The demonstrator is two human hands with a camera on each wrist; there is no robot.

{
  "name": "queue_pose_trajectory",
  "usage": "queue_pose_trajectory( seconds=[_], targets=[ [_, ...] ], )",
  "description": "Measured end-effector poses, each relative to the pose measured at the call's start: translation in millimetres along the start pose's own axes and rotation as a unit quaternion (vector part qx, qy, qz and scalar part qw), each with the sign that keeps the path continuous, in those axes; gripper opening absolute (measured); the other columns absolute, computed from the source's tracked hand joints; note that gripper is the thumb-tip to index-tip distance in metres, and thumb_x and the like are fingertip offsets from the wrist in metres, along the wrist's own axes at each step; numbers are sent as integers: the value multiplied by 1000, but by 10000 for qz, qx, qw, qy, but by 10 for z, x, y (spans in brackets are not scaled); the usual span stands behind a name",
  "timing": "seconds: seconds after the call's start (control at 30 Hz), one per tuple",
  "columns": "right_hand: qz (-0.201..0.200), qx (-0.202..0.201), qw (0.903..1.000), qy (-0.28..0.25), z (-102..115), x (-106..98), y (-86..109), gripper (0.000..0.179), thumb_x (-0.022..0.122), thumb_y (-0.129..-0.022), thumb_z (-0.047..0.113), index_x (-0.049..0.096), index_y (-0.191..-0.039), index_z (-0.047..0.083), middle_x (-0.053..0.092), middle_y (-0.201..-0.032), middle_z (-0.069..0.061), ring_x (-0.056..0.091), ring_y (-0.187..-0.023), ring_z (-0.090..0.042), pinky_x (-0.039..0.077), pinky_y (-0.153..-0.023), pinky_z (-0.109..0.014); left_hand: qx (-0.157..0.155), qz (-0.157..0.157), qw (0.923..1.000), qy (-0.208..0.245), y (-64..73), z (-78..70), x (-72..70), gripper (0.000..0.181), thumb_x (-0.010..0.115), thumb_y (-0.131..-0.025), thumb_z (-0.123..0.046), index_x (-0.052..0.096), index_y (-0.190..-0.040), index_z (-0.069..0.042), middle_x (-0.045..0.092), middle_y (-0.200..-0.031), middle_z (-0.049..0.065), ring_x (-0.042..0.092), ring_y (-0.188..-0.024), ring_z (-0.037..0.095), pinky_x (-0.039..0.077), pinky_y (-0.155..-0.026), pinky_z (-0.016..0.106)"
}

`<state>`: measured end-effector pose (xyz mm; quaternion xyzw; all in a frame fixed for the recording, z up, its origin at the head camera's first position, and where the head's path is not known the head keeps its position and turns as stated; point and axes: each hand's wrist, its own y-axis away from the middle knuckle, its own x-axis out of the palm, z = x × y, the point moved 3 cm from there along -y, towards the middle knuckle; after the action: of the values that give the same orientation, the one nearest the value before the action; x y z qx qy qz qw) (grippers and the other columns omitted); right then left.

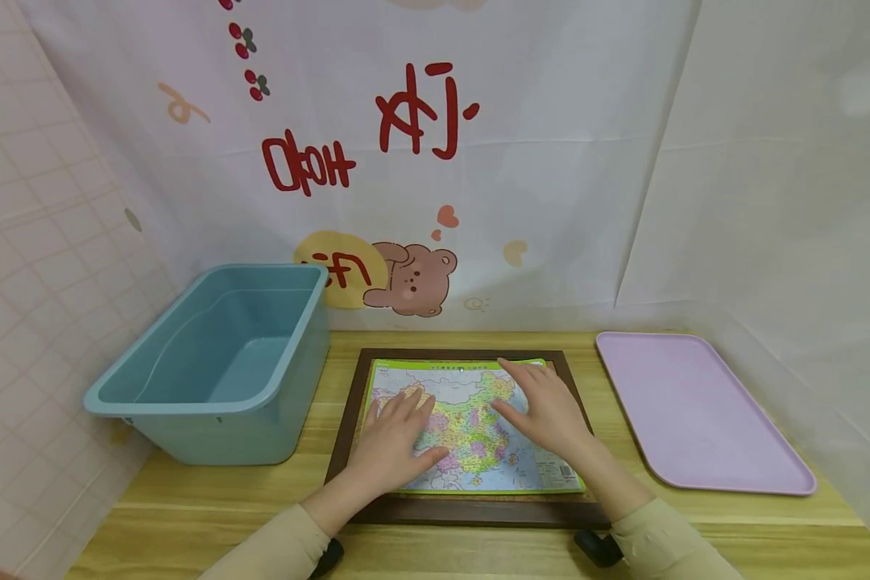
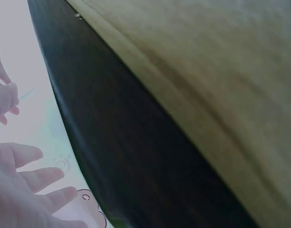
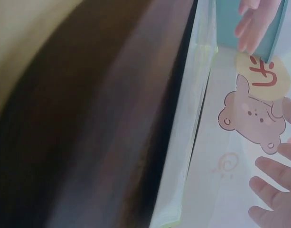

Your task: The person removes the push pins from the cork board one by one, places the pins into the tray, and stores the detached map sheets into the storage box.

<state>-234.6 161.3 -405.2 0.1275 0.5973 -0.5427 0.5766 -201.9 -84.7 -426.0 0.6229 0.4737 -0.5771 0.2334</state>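
A printed map (image 1: pixel 471 435) with a green border lies face up on a board with a dark brown frame (image 1: pixel 478 511). A strip of brown board shows around the map's edges. My left hand (image 1: pixel 395 443) is over the map's left part, fingers spread. Over its upper right part is my right hand (image 1: pixel 551 407), thumb apart from the fingers. Neither hand holds anything. In the left wrist view, the left hand's fingers (image 2: pixel 43 180) are spread beside the frame's dark edge (image 2: pixel 112 123). The right wrist view shows the right hand's fingers (image 3: pixel 273 190) apart, off the map's pale edge (image 3: pixel 183 118).
A deep blue-green plastic tub (image 1: pixel 297 362) stands on the left of the wooden table (image 1: pixel 188 515). On the right lies a flat pink-purple tray (image 1: pixel 703 411). Behind the table hangs a white cloth (image 1: pixel 551 185) with red characters and a cartoon bear (image 1: pixel 416 282).
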Motion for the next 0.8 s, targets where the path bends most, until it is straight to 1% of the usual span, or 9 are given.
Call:
queue_pose_trajectory(
  seconds=[0.1,0.23,0.4,0.57,0.7,0.8],
  targets=[
    [44,91,9999,-63,9,7,-40,67,77,-87,37,53,-143,9,64,-126,-13,56,-117,-38,33,-104,-62,33,78,10000,47,-8,-9,10,75,69,-89,-53,51,-144,-7,47,-147,18,42,-133,44,24,-104,72],
    [85,210,9996,-160,22,15,-108,64,77,-87,36,54,-141,9,63,-127,-12,56,-117,-36,40,-99,-57,24,212,9997,90,-12,-11,25,75,71,-88,-51,50,-145,-7,52,-142,19,46,-129,42,25,-102,73],
    [112,338,9991,-250,27,32,-187,61,77,-88,34,56,-139,7,63,-128,-13,55,-119,-37,42,-98,-56,-41,413,9991,40,-13,-7,46,72,71,-88,-50,52,-143,-7,54,-139,18,50,-126,41,27,-102,72],
    [156,390,9986,-329,17,55,-258,59,77,-87,32,58,-136,5,63,-128,-13,56,-118,-37,42,-97,-57,-94,636,9979,61,-17,-10,52,71,73,-88,-46,53,-143,-6,53,-140,19,49,-125,42,31,-102,68],
    [149,419,9983,-377,8,70,-300,56,78,-87,29,60,-133,5,65,-124,-12,58,-115,-37,44,-94,-55,-126,760,9970,71,-23,-9,58,70,73,-88,-45,53,-142,-6,54,-139,20,49,-125,42,33,-102,65],
    [218,521,9973,-462,6,83,-322,54,78,-87,29,61,-132,5,67,-120,-11,59,-112,-36,47,-90,-54,-142,794,9967,59,-28,3,73,67,74,-88,-44,56,-140,-6,55,-136,19,49,-124,42,37,-100,62]
  ],
)
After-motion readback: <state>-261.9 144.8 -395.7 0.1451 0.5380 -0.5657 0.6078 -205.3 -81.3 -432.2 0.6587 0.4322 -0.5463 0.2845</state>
